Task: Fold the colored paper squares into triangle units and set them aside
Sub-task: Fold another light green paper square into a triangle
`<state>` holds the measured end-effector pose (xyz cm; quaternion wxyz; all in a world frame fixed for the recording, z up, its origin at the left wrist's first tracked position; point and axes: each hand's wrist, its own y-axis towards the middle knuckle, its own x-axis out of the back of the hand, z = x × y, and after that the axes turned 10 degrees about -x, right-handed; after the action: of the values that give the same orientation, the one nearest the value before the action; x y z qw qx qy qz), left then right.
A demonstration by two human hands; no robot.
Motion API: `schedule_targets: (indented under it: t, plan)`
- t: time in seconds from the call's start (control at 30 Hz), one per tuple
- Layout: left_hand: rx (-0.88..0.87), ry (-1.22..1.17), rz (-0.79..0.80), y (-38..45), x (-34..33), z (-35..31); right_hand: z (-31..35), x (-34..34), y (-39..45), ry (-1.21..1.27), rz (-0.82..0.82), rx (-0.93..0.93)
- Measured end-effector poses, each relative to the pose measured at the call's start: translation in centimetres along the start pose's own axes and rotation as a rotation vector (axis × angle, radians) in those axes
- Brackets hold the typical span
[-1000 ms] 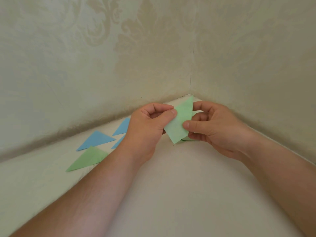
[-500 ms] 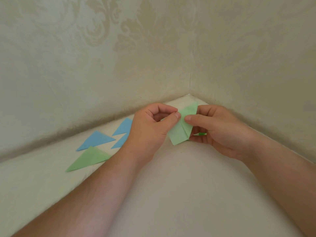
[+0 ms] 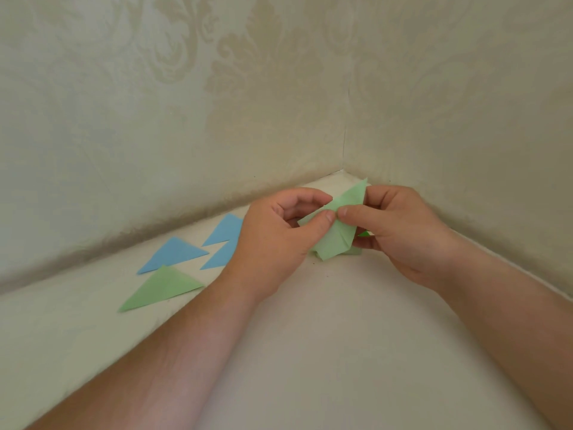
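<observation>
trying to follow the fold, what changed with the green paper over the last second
The green paper, held flat a second ago, has been folded over between both thumbs, which have come together at its middle. The left hand and right hand still pinch it. The blue triangles and green triangle stayed put.

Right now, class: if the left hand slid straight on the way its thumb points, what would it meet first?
Almost at once the right hand: the left hand points its thumb rightward across the green paper both pinch, thumb tips nearly touching. Depth is unclear.
</observation>
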<state>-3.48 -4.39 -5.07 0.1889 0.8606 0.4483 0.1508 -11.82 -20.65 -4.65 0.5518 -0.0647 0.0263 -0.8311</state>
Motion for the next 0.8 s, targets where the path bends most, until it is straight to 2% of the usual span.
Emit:
schedule_targets:
  t: [0.3, 0.5, 0.8]
  plan:
    - [-0.015, 0.037, -0.078, 0.08, 0.04, 0.15, 0.05, -0.06, -0.15, 0.010, 0.044, -0.003]
    - [0.048, -0.042, -0.105, 0.27, 0.07, -0.12, 0.23, 0.02, 0.02, 0.002, -0.003, -0.033]
    - [0.115, -0.095, -0.142, 0.61, 0.21, 0.05, 0.71, -0.24, -0.37, 0.012, 0.009, -0.065]
